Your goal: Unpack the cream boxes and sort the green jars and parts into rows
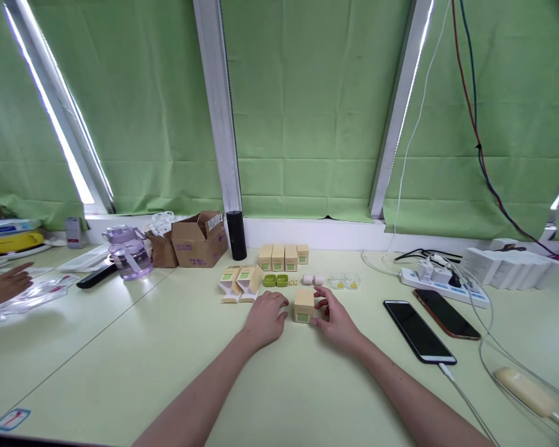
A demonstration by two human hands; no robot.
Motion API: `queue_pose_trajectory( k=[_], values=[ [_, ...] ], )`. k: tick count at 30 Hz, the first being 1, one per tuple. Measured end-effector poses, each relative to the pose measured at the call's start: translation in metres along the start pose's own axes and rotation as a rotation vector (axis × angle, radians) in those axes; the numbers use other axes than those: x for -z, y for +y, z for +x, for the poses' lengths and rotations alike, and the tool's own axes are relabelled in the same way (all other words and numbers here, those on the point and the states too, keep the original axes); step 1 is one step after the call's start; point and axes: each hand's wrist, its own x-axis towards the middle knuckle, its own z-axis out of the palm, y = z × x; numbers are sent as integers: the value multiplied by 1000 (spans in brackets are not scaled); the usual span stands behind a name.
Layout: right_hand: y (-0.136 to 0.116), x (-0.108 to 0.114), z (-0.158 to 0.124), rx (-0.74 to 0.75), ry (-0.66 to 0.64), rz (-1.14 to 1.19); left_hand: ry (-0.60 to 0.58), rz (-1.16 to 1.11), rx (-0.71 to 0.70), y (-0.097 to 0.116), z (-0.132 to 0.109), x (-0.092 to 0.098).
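Curling against the right side of a small tan cardboard box with a green label [304,307], the right hand's [336,320] fingers touch it; whether they clamp it cannot be told. The left hand [266,318] rests just left of the box, fingers loosely bent, holding nothing. The box stands upright on the pale green table [168,347], near a row of four matching tan boxes [283,257] behind it and well apart from two black phones [419,331] on the right.

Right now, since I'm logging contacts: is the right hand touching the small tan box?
Touching. In the head view the right hand curls its fingers against the right side of the small tan box, no gap.
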Motion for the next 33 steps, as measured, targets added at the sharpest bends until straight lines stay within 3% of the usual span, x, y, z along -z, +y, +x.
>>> queue_pose_trajectory(
  k=[5,11,18,33],
  values=[
    [-2,3,0,8,-31,55,-47,-66,91,2,6,9],
    [1,1,2,24,9,83,-109,-107,81,12,23,16],
    [0,2,3,35,33,75,72,-300,137,18,14,-1],
    [-5,5,0,50,111,-2,189,-269,135,19,5,-7]
  ],
)
